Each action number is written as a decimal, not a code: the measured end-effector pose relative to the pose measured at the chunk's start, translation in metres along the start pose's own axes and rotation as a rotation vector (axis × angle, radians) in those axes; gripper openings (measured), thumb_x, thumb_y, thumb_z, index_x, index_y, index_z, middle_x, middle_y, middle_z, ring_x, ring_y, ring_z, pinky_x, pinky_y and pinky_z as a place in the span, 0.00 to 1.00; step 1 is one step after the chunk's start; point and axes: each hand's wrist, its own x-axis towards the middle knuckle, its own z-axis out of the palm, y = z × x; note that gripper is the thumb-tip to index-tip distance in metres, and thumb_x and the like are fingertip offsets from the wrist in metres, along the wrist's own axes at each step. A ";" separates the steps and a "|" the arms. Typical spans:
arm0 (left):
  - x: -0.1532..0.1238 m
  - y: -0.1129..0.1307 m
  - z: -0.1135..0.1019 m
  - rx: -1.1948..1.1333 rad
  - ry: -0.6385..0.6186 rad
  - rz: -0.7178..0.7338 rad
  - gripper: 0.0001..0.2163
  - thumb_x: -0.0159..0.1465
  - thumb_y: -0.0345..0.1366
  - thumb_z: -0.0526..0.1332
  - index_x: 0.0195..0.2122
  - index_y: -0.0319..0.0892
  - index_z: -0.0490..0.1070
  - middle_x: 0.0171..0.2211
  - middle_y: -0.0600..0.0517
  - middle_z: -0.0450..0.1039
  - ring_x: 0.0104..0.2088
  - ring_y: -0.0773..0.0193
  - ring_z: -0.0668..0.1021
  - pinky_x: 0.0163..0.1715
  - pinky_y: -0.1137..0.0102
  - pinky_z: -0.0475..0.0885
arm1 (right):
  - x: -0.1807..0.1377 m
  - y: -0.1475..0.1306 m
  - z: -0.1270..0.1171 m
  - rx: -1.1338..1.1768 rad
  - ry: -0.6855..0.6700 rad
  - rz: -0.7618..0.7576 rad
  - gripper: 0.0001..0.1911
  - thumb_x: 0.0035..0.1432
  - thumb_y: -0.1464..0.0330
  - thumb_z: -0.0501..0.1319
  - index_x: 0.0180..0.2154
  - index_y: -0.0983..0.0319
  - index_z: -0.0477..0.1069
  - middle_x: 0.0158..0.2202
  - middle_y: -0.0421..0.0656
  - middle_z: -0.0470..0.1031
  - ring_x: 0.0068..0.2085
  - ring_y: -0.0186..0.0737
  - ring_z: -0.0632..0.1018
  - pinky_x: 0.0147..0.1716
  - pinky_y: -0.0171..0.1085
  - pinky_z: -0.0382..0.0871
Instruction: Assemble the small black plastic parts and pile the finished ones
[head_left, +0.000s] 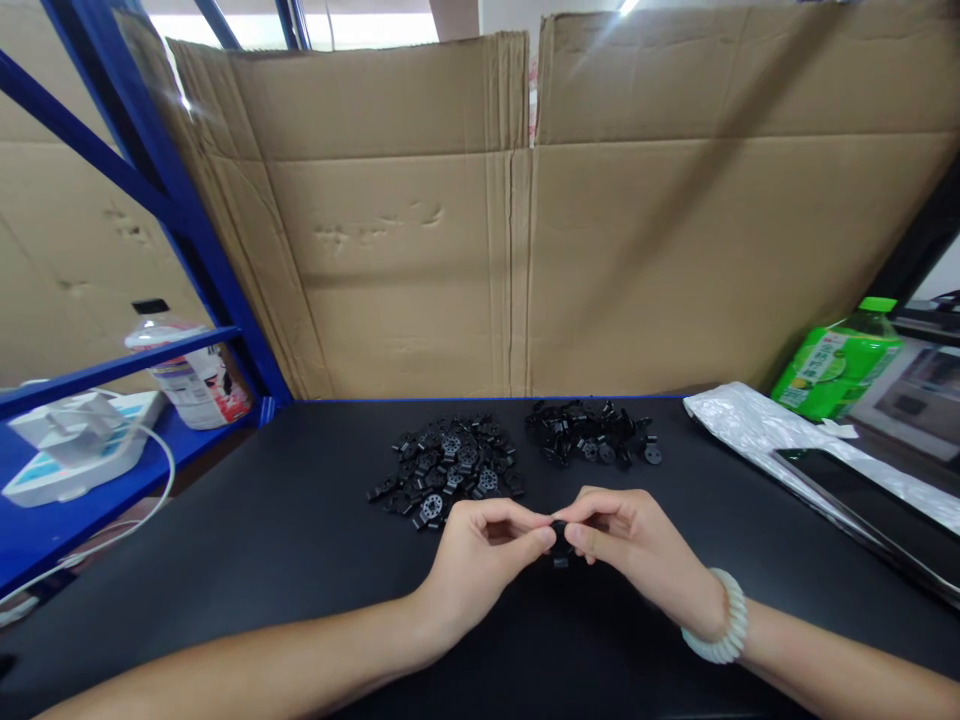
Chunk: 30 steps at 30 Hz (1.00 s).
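Observation:
Between my two hands is a small round black plastic part [560, 541] with a short tab at its lower edge. My left hand [489, 548] pinches its left side between thumb and fingers. From the right, my right hand [628, 545] pinches the same part, its fingertips close to those of the left. Fingertips hide much of the part's rim. Just beyond my left hand lies a heap of black plastic parts [454, 465], several with perforated round faces. A second, smaller pile of black parts [589, 430] sits behind my right hand, with some plain discs at its edge.
The black tabletop [300, 560] ends at upright cardboard sheets [405, 260]. On the right are a silvery bag [739, 415], a dark phone-like device [862, 500] and a green bottle [836, 365]. At left, a blue shelf [202, 440] bears a power strip [82, 450] and a bottle [191, 375].

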 end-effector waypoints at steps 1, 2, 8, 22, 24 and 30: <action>0.000 0.000 0.000 -0.005 -0.002 0.001 0.06 0.50 0.36 0.68 0.26 0.39 0.78 0.24 0.51 0.79 0.26 0.62 0.79 0.30 0.70 0.74 | 0.000 0.000 0.001 0.002 0.000 0.002 0.09 0.51 0.63 0.64 0.30 0.63 0.77 0.24 0.40 0.69 0.24 0.32 0.69 0.24 0.33 0.66; 0.000 0.001 -0.001 -0.009 -0.005 -0.001 0.06 0.51 0.36 0.68 0.26 0.39 0.78 0.23 0.51 0.79 0.26 0.63 0.78 0.30 0.71 0.74 | 0.000 -0.001 0.001 0.004 -0.003 0.004 0.09 0.51 0.63 0.64 0.30 0.63 0.77 0.24 0.40 0.69 0.24 0.32 0.69 0.24 0.33 0.66; 0.000 0.001 0.000 -0.034 -0.009 0.007 0.06 0.51 0.35 0.68 0.26 0.38 0.77 0.23 0.51 0.78 0.26 0.63 0.78 0.30 0.70 0.73 | -0.002 -0.002 0.001 -0.029 -0.005 0.005 0.12 0.51 0.61 0.63 0.29 0.64 0.75 0.24 0.41 0.69 0.24 0.33 0.68 0.23 0.33 0.64; 0.025 0.027 -0.026 0.489 0.021 0.316 0.07 0.57 0.31 0.60 0.35 0.38 0.75 0.30 0.49 0.79 0.32 0.62 0.80 0.34 0.70 0.75 | -0.008 -0.012 -0.015 -0.265 -0.040 -0.115 0.13 0.58 0.62 0.58 0.43 0.58 0.71 0.44 0.46 0.73 0.45 0.42 0.74 0.44 0.40 0.70; 0.041 0.039 -0.049 0.546 0.105 0.334 0.07 0.57 0.32 0.60 0.34 0.39 0.76 0.34 0.48 0.79 0.35 0.60 0.80 0.39 0.67 0.74 | -0.020 -0.015 -0.033 -0.377 0.063 -0.180 0.12 0.59 0.61 0.57 0.43 0.57 0.71 0.48 0.45 0.71 0.49 0.43 0.72 0.48 0.41 0.67; 0.077 0.040 -0.112 0.735 0.207 0.313 0.05 0.54 0.32 0.62 0.29 0.40 0.78 0.29 0.48 0.80 0.31 0.56 0.80 0.36 0.64 0.74 | -0.077 -0.009 -0.120 -0.963 0.503 -0.165 0.14 0.55 0.58 0.58 0.42 0.57 0.70 0.45 0.48 0.74 0.48 0.48 0.73 0.50 0.46 0.64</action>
